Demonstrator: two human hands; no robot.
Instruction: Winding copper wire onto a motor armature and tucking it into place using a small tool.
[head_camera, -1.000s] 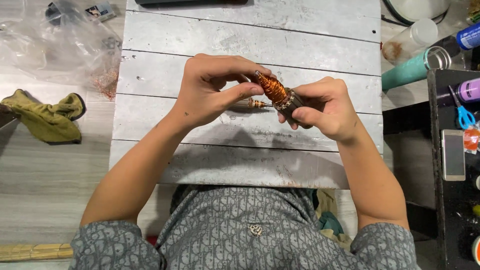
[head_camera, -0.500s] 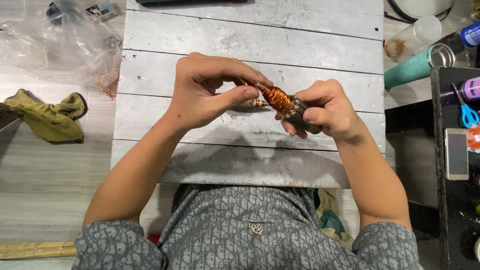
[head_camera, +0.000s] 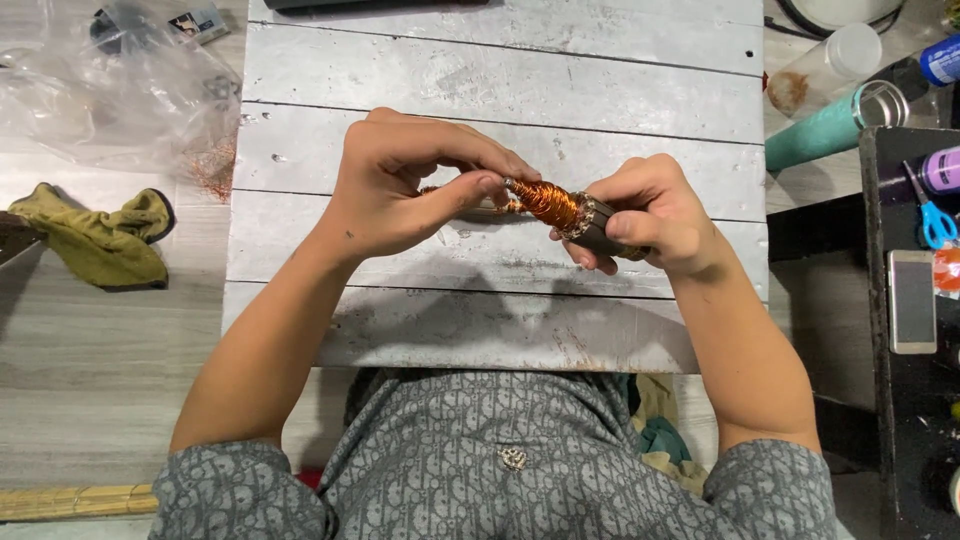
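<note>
Over the middle of a whitewashed plank worktop (head_camera: 500, 60), a person works a small motor armature wound with bright copper wire (head_camera: 560, 207), held just above the boards between both hands. The right hand (head_camera: 655, 215) has its fingers closed around the dark, cylindrical end of the armature. The left hand (head_camera: 400, 185) pinches the opposite end, thumb and forefinger pressed together at the tip of the copper winding; whether they grip a loose strand or the shaft itself is hard to tell.

Beyond the worktop's left edge, a crumpled olive-green cloth (head_camera: 95, 235) lies on the floor near a clear plastic bag (head_camera: 110, 90) with a tangle of copper scraps at its edge. Off the right edge lie a teal cylindrical bottle (head_camera: 820, 135), blue-handled scissors (head_camera: 935, 215) and a white smartphone (head_camera: 912, 300).
</note>
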